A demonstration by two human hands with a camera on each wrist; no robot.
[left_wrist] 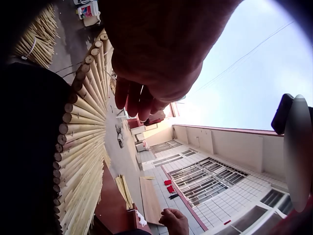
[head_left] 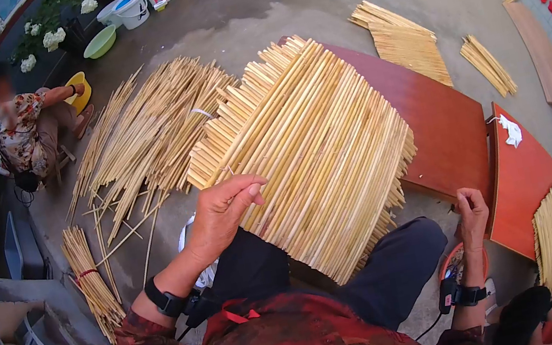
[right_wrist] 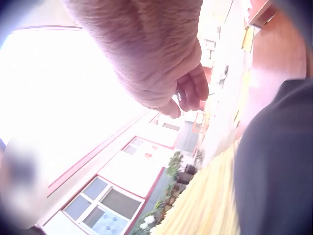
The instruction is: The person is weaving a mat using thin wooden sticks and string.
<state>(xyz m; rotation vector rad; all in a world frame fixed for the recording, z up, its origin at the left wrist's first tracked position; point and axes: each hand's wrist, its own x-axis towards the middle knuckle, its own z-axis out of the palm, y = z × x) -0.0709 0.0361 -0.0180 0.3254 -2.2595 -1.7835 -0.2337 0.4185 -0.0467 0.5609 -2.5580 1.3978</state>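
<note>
A thick mat of pale peeled stalks (head_left: 318, 158), laid side by side over a crossing layer, stands over the person's knees and a red-brown board. The left hand (head_left: 223, 207) is over the mat's near left edge, thumb drawn against the bent index finger. A thin pale strand (head_left: 227, 171) shows just above its knuckles; I cannot tell whether the fingertips pinch any thread. Off to the right, beyond the right knee, the right hand (head_left: 473, 211) is raised with fingers curled. A ring (right_wrist: 179, 96) is on one of its fingers. No object shows between them.
Loose stalks (head_left: 149, 121) spread over the floor at left, near a tied bundle (head_left: 92, 279). A red-brown board (head_left: 428, 116) lies under the mat, with another red board (head_left: 521, 181) at right. A seated person (head_left: 24, 128) holds a yellow basin (head_left: 80, 91). Buckets (head_left: 131, 9) stand behind.
</note>
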